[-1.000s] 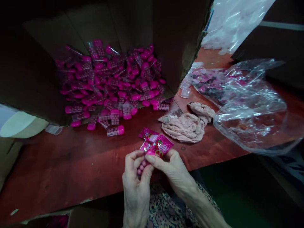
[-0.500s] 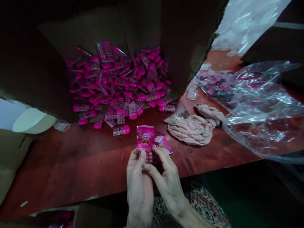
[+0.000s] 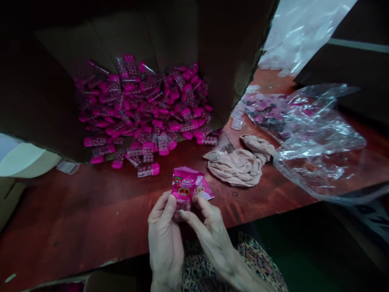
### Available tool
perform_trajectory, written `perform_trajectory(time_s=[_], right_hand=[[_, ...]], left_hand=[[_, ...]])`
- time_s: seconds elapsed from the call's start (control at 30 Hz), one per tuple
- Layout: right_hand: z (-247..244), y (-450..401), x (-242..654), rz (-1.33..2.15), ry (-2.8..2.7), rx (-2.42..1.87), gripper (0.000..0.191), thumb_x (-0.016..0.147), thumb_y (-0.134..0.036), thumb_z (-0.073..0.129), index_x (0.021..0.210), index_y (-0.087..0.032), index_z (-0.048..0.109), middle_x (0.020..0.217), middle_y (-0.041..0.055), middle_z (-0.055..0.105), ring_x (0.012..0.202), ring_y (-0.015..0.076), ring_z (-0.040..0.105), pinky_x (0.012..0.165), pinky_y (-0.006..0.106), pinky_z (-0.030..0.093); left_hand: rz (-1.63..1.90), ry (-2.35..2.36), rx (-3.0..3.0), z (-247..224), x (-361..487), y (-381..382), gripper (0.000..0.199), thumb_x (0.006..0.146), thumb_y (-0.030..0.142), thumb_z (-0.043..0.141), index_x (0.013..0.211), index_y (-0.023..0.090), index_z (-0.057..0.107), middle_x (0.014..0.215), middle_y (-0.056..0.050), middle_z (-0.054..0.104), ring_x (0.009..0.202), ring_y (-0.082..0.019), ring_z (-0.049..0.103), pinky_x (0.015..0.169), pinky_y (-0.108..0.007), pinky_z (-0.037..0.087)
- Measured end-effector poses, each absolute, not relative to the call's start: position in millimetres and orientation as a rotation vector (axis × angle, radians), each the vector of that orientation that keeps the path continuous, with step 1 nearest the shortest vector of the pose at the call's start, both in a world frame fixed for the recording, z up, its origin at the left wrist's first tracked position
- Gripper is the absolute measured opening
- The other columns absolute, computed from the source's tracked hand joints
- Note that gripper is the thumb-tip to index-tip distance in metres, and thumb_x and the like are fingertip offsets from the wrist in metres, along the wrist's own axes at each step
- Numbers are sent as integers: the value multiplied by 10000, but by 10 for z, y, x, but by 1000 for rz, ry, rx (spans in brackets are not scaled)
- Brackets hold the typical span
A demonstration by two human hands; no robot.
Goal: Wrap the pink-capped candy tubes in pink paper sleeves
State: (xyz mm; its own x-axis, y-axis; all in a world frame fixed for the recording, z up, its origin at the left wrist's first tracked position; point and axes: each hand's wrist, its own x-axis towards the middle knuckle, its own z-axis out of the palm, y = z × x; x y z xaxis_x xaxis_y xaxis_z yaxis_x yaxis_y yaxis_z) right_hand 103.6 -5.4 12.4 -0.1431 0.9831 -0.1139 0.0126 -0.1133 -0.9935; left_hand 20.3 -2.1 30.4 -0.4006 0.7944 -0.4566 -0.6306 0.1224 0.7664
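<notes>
Between my two hands is a small clear candy bottle (image 3: 183, 206) filled with pink balls. A pink printed label (image 3: 182, 183) with a strawberry character sits at its far end; whether it wraps the bottle or only lies against it, I cannot tell. My left hand (image 3: 166, 237) is closed on the bottle's left side, thumb on top. My right hand (image 3: 211, 231) pinches from the right with thumb and fingers at the bottle and the label's lower edge. Behind them, more pink labels (image 3: 206, 190) lie on the red table (image 3: 100, 219).
An open cardboard box (image 3: 225, 52) on its side holds a heap of pink-capped candy bottles (image 3: 146, 105), some spilling out in front. To the right lie a crumpled beige cloth (image 3: 235, 166) and a clear plastic bag (image 3: 322, 138). At far left stands a pale round container (image 3: 28, 160).
My view has shifted slightly, moving the scene leftward. Both hands still hold the bottle; the label has tilted and now shows creased at its right side.
</notes>
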Motion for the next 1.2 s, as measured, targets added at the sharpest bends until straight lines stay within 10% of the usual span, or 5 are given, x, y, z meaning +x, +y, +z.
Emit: perform_trajectory(time_s=[0.27,0.63,0.87,1.2], right_hand=[[139,-162,1163,1365,-1228,-1445,279,836,-401,569,1020,-194,595,967,66,648,919,219,581,774,303,467],[278,-103,1182,1349,-1552,-1239,202,954,-310,401,1031,-218,563,910,24,656,837,156,587,754,255,439],[63,-195,990,1450,-1387,-1288,237,927,-396,430,915,-211,577,704,0,588,640,139,549,542,218,418],[129,-155,941,1339,-1387,-1280,223,917,-359,448,847,-187,572,645,-21,561,573,111,500,539,201,385]], left_hand=[[1674,1293,169,267,291,-105,222,493,278,845,652,180,726,657,10,703,590,-89,632,584,-151,524],[1550,1304,145,207,67,-38,309,444,237,863,687,132,702,639,-1,689,531,-76,598,518,-134,508],[1488,1292,-35,129,71,-85,121,691,256,695,721,140,682,647,-30,687,520,-118,614,511,-215,536],[1531,1181,-24,125,71,-188,376,525,346,824,821,137,725,858,-90,724,762,-182,671,660,-230,552]])
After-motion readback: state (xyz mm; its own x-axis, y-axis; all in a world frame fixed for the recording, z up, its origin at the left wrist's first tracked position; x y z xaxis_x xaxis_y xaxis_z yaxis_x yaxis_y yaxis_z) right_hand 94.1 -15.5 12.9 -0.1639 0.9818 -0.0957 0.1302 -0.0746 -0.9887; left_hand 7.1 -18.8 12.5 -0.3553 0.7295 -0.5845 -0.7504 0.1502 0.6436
